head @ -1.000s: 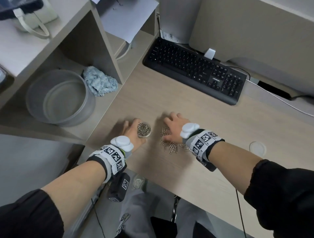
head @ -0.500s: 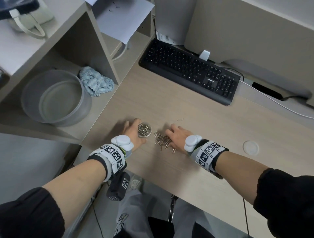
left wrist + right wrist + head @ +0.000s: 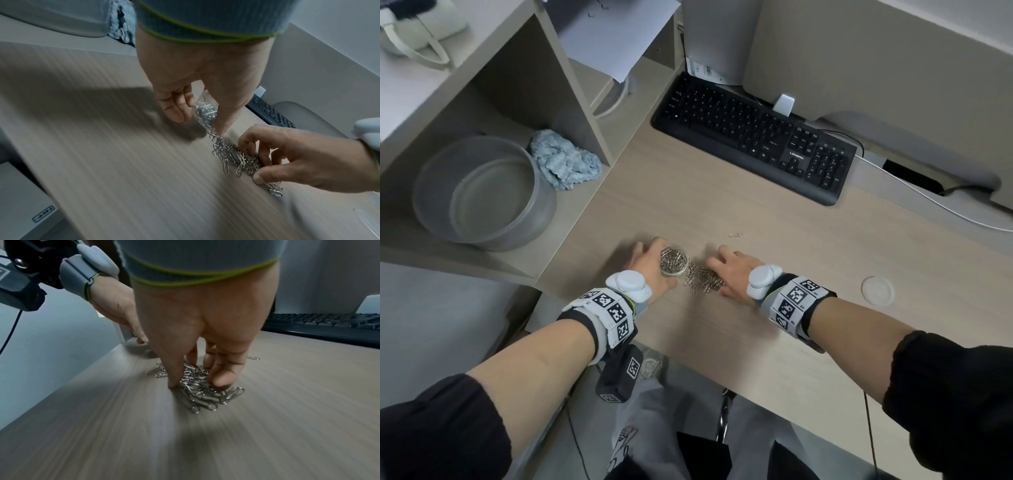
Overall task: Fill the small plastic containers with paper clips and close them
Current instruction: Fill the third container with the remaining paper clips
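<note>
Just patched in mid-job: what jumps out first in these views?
At the desk's near edge, the left hand grips a small clear container already holding paper clips. Right beside it, the right hand has its fingertips down on a loose pile of paper clips, gathering them. A round clear lid lies off to the right, and one stray paper clip sits farther back, toward the keyboard.

Right hand (image 3: 736, 274) covers part of the paper clip pile (image 3: 702, 279). Left hand (image 3: 650, 267) hides most of the container wall (image 3: 202, 112). Table (image 3: 102, 146) grain smeared in wrist views.
</note>
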The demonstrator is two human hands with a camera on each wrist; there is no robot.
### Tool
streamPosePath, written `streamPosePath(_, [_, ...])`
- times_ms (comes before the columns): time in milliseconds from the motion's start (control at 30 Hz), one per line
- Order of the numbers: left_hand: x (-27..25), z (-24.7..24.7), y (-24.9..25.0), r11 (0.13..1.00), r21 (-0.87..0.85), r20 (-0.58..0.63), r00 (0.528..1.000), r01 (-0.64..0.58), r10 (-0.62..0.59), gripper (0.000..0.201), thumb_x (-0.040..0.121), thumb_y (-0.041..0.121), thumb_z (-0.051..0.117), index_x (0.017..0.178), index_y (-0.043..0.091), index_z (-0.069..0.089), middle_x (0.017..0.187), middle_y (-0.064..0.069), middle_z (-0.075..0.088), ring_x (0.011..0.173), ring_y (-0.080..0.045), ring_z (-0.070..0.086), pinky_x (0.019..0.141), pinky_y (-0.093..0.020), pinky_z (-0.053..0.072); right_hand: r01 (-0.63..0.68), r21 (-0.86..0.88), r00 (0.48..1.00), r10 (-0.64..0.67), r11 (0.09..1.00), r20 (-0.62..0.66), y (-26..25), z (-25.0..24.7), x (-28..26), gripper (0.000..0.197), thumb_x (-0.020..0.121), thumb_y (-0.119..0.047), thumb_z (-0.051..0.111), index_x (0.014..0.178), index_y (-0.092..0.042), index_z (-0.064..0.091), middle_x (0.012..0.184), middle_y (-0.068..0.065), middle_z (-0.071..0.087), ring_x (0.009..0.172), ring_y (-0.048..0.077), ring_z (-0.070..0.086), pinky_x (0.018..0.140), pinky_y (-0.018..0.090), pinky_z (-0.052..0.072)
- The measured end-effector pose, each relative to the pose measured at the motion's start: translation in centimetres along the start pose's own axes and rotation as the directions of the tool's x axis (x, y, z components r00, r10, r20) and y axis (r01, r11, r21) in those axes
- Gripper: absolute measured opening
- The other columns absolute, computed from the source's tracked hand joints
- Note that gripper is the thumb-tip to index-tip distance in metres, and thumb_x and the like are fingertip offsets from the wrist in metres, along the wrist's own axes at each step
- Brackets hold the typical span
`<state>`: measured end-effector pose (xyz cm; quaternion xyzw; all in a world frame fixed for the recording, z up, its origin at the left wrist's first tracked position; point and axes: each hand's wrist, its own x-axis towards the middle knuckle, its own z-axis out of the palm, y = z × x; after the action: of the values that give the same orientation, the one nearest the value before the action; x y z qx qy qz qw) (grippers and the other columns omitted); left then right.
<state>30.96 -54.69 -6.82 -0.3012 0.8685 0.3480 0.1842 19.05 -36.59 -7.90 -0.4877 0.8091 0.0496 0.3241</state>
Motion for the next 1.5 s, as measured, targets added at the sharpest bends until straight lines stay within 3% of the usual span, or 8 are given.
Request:
streamPosePath(367, [-0.2, 0.0, 0.7, 0.999, 0.033, -0.009, 1.0, -0.003, 0.003, 0.065, 0.069, 0.027, 0.077, 0.126, 0.036, 0.047, 0.114, -0.005, 0.044, 0.095, -0.031, 0.059, 0.087, -0.037, 0.05, -0.008, -0.019, 1.0, 0.008, 1.0, 0.023, -0.7, 0.6, 0.4, 0.032, 0.091, -0.003, 0.05, 0.123, -0.005, 0.048, 0.12, 0.016, 0.048, 0.091, 0.036, 0.062, 0.065, 0.034, 0.04])
streamPosePath(600, [-0.3, 0.5, 1.0, 0.997, 0.073, -0.001, 1.0, -0.004, 0.005, 0.065, 0.069, 0.028, 0.077, 0.126, 0.034, 0.047, 0.115, -0.005, 0.043, 0.089, -0.035, 0.061, 0.086, -0.038, 0.051, -0.088, 0.161, 0.996, 0.086, 0.983, 0.018, -0.3, -0.1, 0.3, 0.025, 0.089, -0.001, 0.054, 0.113, -0.006, 0.058, 0.112, 0.016, 0.058, 0.102, 0.033, 0.06, 0.076, 0.035, 0.044])
streamPosePath(700, [-0.2, 0.5, 0.9, 0.997, 0.079, -0.003, 1.0, -0.016, 0.016, 0.065, 0.07, 0.027, 0.077, 0.127, 0.032, 0.046, 0.117, -0.005, 0.044, 0.091, -0.034, 0.06, 0.084, -0.037, 0.051, -0.18, 0.352, 0.973, 0.218, 0.919, -0.074, 0.3, -0.5, 0.0, 0.022, 0.081, 0.002, 0.053, 0.075, -0.019, 0.051, 0.084, 0.005, 0.058, 0.083, 0.027, 0.058, 0.064, 0.028, 0.04])
streamPosePath(867, [0.0, 0.8, 1.1, 0.996, 0.046, 0.0, 0.997, -0.076, 0.077, 0.064, 0.069, 0.026, 0.079, 0.124, 0.024, 0.046, 0.118, -0.005, 0.057, 0.097, -0.03, 0.059, 0.083, -0.039, 0.051, -0.126, 0.689, 0.949, 0.289, 0.714, -0.126, -0.7, -3.7, -0.6, 0.018, 0.082, 0.005, 0.054, 0.08, -0.012, 0.054, 0.066, 0.004, 0.057, 0.049, 0.022, 0.058, 0.043, 0.028, 0.049])
streamPosePath(933, [-0.1, 1.0, 1.4, 0.996, 0.042, -0.016, 0.997, -0.079, 0.079, 0.064, 0.069, 0.027, 0.08, 0.123, 0.021, 0.046, 0.116, -0.005, 0.059, 0.096, -0.031, 0.06, 0.08, -0.038, 0.051, -0.102, 0.7, 0.953, 0.271, 0.707, -0.136, -1.5, -5.0, -0.7, 0.017, 0.083, 0.003, 0.054, 0.082, -0.013, 0.056, 0.068, 0.004, 0.058, 0.047, 0.021, 0.059, 0.041, 0.028, 0.049])
streamPosePath(1100, [-0.2, 1.1, 2.1, 0.993, 0.057, -0.035, 0.994, -0.101, 0.103, 0.063, 0.069, 0.027, 0.079, 0.12, 0.016, 0.044, 0.111, -0.009, 0.059, 0.093, -0.035, 0.059, 0.073, -0.037, 0.049, -0.102, 0.458, 0.965, 0.2, 0.883, -0.17, -3.7, -6.4, -0.1, 0.016, 0.078, -0.003, 0.059, 0.083, -0.018, 0.058, 0.08, 0.001, 0.057, 0.077, 0.024, 0.053, 0.062, 0.026, 0.034])
streamPosePath(1300, [-0.4, 1.1, 2.1, 0.992, 0.027, -0.028, 0.991, -0.127, 0.128, 0.058, 0.069, 0.03, 0.079, 0.112, 0.017, 0.043, 0.103, -0.007, 0.059, 0.087, -0.034, 0.06, 0.07, -0.04, 0.051, -0.087, 0.441, 0.97, 0.176, 0.893, -0.165, -5.2, -6.5, 0.4, 0.022, 0.077, -0.002, 0.055, 0.092, -0.017, 0.063, 0.095, 0.007, 0.067, 0.091, 0.03, 0.06, 0.072, 0.032, 0.048])
streamPosePath(1500, [-0.4, 0.7, 1.8, 0.991, 0.023, -0.028, 0.991, -0.131, 0.132, 0.058, 0.07, 0.03, 0.077, 0.116, 0.018, 0.044, 0.105, -0.006, 0.063, 0.093, -0.034, 0.061, 0.071, -0.037, 0.049, 0.022, 0.599, 0.97, 0.129, 0.8, -0.207, -5.2, -7.1, -0.6, 0.032, 0.082, 0.004, 0.051, 0.104, -0.011, 0.069, 0.098, 0.007, 0.072, 0.091, 0.024, 0.065, 0.084, 0.033, 0.052])
